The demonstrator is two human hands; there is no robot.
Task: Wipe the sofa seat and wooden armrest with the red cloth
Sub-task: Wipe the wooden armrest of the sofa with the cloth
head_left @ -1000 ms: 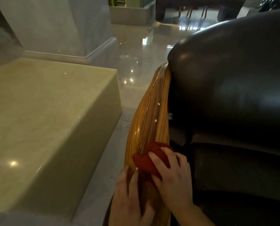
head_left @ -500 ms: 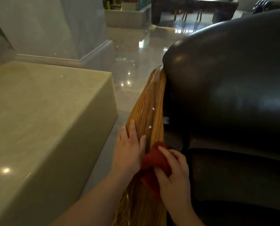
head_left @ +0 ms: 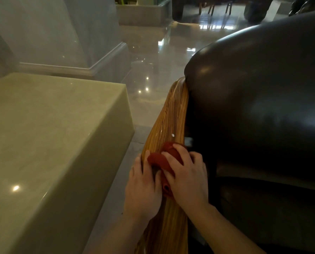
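Observation:
A glossy striped wooden armrest [head_left: 169, 114] runs from the bottom centre up to the dark leather sofa back [head_left: 263, 99]. The bunched red cloth [head_left: 162, 157] lies on the armrest about halfway along. My right hand [head_left: 187, 175] presses down on the cloth with its fingers curled over it. Flat on the armrest's left side lies my left hand [head_left: 143, 187], its fingertips touching the cloth's edge. The dark sofa seat [head_left: 274, 208] lies to the right, below the back cushion.
A large beige polished stone block [head_left: 48, 140] stands close on the left, with a narrow strip of floor [head_left: 114, 189] between it and the armrest. A pale marble column base [head_left: 70, 52] rises behind it. Shiny floor and dark furniture legs lie far ahead.
My right hand has carried the cloth a little further up the armrest. My left hand slid up the armrest, then settled beside the cloth.

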